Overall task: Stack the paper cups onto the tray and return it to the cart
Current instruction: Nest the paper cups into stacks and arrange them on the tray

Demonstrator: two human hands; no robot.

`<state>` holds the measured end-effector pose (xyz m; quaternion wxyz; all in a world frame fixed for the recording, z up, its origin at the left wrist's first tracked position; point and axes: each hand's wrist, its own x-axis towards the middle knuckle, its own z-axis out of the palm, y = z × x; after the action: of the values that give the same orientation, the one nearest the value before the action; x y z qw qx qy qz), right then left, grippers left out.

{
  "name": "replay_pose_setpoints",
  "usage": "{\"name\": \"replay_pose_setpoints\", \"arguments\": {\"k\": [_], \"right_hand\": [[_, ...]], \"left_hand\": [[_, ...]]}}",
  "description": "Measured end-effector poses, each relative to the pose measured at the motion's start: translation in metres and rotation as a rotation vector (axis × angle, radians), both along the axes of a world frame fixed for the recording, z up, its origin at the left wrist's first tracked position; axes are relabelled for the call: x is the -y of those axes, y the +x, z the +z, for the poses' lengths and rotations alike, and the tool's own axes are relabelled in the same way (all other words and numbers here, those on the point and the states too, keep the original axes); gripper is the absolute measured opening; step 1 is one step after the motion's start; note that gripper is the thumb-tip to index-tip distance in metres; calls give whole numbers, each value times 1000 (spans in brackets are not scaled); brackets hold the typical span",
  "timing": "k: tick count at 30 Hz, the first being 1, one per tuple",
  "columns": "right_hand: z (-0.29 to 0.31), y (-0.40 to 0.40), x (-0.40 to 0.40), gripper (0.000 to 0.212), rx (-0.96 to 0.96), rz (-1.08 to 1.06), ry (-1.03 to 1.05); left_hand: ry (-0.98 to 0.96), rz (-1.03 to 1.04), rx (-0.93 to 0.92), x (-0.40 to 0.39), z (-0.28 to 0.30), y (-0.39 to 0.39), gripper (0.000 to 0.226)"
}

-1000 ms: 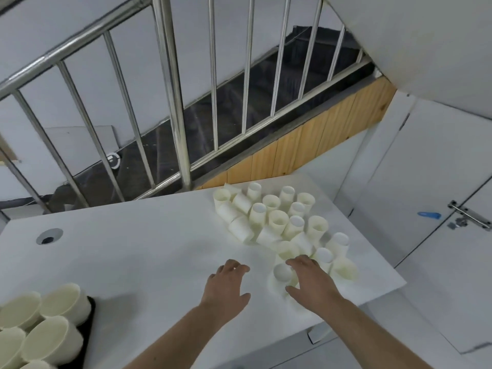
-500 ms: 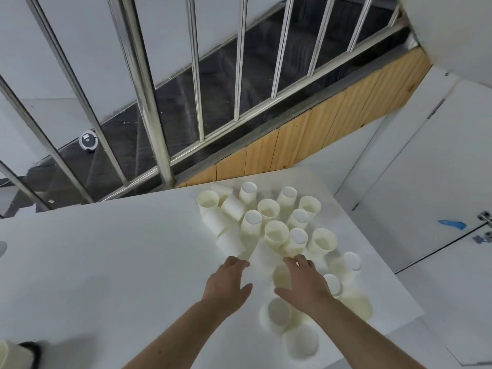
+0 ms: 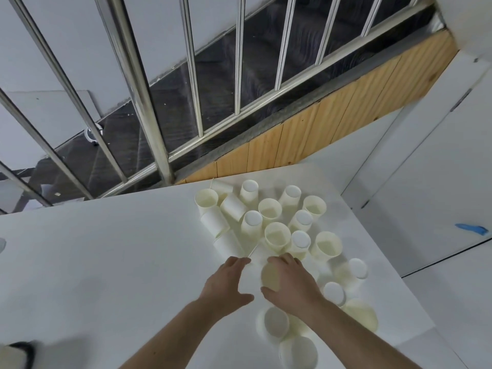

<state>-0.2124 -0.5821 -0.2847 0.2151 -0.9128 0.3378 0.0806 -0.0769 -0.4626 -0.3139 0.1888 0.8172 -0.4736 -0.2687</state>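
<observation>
**Both hands at the near edge of the cup cluster; tray almost out of view**

The paper cups (image 3: 269,227) lie in a loose cluster toward the far right corner of the white table (image 3: 106,262). Some stand mouth up, some are inverted with their bases showing, and a few lie on their sides at the cluster's left. None are nested, so stacking appears not yet begun for this group.

The right hand (image 3: 290,283) is curled over an upright cup (image 3: 270,275) at the near side of the cluster, fingers over the far rim and thumb at the near rim. It appears to grip this cup, though palm contact is hidden. The left hand (image 3: 226,283) lies just beside it with fingers extended and thumb spread, holding nothing; its fingertips reach toward a cup lying on its side. This placement suggests it is ready to steady or gather a neighbouring cup while the right hand lifts.

A dark tray (image 3: 24,351) shows only as a corner at the table's near left edge, well apart from the cluster. The cart is not in view.

Compared with half a second earlier, the hands have advanced slightly into the cluster and closed toward each other, and the right hand has now settled over the cup. One second earlier, the tray with cups on it was plainly visible at the left; the view has since swung right.
</observation>
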Motion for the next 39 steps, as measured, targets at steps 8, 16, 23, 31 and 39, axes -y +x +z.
{"name": "replay_pose_setpoints", "arguments": {"k": [8,16,23,31,39], "right_hand": [[4,23,-20,83,172,6,255],[-6,31,-29,73,200,56,350],[-18,41,-7,60,109,91,15],[-36,63,15,71,-170,129,-110],[-49,75,12,64,-203,150,-111]], "left_hand": [[-199,104,-76,-22,-4,-1,72],[-198,134,-69,-40,-6,7,81],[-14,232,19,-61,-14,29,71],[59,279,37,-75,-22,42,72],[47,282,46,-75,-25,45,72]]}}
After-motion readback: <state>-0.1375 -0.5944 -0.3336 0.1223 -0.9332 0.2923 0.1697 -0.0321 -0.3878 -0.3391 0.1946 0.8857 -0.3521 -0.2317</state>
